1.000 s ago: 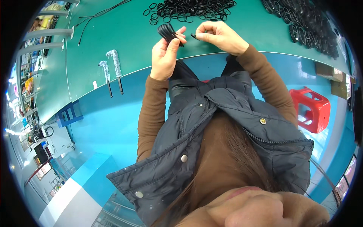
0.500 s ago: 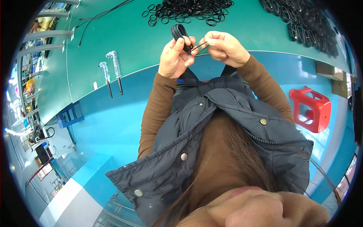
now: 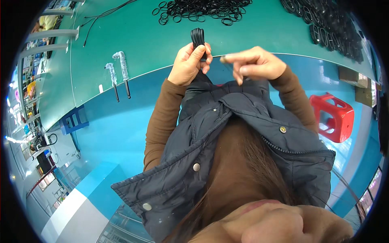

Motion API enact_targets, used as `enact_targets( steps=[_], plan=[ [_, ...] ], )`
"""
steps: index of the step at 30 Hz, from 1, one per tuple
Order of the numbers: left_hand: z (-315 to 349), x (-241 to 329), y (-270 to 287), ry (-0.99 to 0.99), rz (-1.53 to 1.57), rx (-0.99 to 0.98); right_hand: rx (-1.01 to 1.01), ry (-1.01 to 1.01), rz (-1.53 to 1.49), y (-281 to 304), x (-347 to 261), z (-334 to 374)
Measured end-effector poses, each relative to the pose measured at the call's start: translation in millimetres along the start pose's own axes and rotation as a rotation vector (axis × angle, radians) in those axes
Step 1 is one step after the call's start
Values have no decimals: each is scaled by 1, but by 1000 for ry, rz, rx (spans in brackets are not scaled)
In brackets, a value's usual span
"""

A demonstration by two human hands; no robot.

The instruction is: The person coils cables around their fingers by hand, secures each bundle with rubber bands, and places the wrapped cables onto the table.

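My left hand (image 3: 189, 65) grips a folded bundle of black cable (image 3: 197, 37), its loops standing up above my thumb at the table's near edge. The lower part of the bundle is hidden behind my fingers. Apart from it, to the right, my right hand (image 3: 259, 65) is held with the index finger stretched out and the other fingers partly curled. That fingertip is blurred by motion, and I see nothing held there. Beyond my hands a pile of black rubber bands (image 3: 198, 11) lies on the green table (image 3: 142, 44).
Rows of bundled black cables (image 3: 320, 34) lie at the far right. On the left, two plastic-wrapped tools (image 3: 122, 67) with dark shafts stick out over the table edge. Loose black cables (image 3: 106, 14) lie at far left. A red stool (image 3: 338, 115) stands right, a blue stool (image 3: 75, 120) left.
My right hand has moved right, away from the bundle. The thin black band stretched between my hands no longer shows there. The cable bundle now stands more upright in my left hand.
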State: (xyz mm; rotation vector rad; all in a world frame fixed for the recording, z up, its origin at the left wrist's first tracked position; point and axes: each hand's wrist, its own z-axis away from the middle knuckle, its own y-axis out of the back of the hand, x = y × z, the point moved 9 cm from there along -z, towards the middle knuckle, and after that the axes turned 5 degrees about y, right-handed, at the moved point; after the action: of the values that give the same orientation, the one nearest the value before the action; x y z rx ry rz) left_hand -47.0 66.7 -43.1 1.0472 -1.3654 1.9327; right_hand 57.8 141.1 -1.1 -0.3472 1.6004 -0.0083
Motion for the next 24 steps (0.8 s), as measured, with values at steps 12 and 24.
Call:
enact_targets(
  steps=[12,24],
  plan=[
    [5,-6,-40,183,-527,-135,75,48,538,37,-32,-11],
    [-3,7,-39,-285,-1345,91,125,-4,1281,17,-40,-17]
  ],
)
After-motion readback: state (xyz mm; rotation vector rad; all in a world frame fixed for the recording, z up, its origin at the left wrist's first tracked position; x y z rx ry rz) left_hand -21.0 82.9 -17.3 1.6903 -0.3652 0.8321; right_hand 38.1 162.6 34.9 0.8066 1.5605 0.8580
